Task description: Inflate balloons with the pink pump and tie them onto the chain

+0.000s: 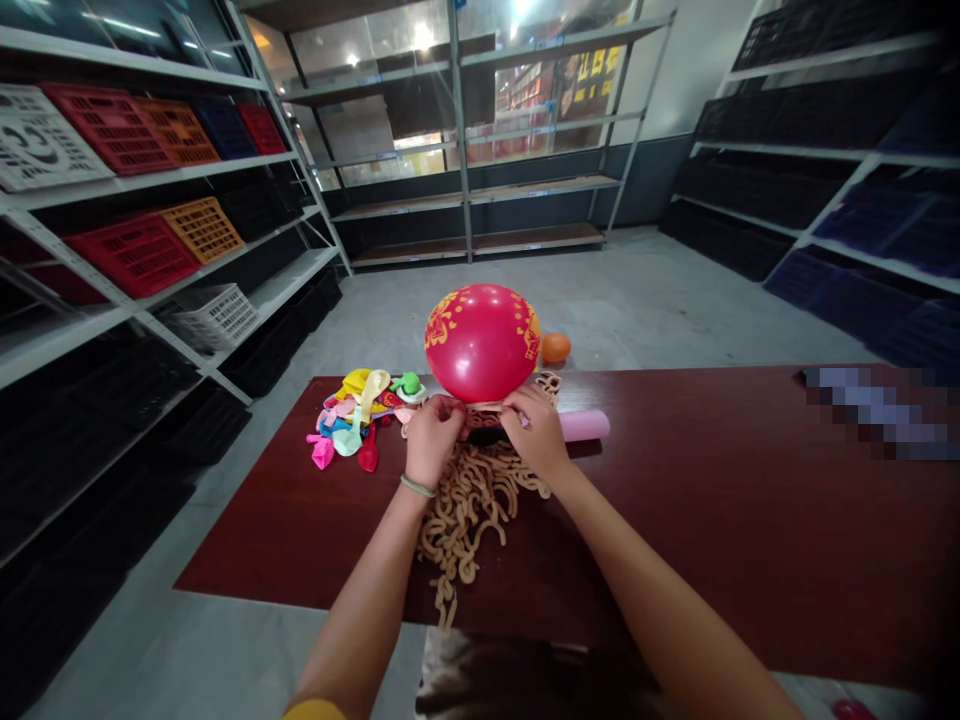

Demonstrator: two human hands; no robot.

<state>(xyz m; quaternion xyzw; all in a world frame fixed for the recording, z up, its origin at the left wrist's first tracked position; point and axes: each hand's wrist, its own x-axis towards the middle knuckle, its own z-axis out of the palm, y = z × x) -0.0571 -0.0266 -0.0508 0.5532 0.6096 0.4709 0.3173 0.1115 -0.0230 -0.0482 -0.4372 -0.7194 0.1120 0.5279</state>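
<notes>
An inflated red balloon [483,342] with yellow printing stands just above my two hands. My left hand [436,432] is closed in a pinch at the balloon's lower left, and my right hand [534,425] pinches at its lower right. A pale strip [484,406] runs between my fingertips under the balloon; whether it is the neck or a separate band I cannot tell. Beneath my hands lies a lilac hand pump [586,426] with a black end. Several tan, curled, cord-like pieces [469,500] are heaped under and in front of it.
Left of my hands, several uninflated coloured balloons [352,412] lie piled on the dark red table [720,520]. A small orange round object [556,348] shows by the far edge. Shelves with plastic crates [135,250] line the left side; a metal rack [465,190] stands behind.
</notes>
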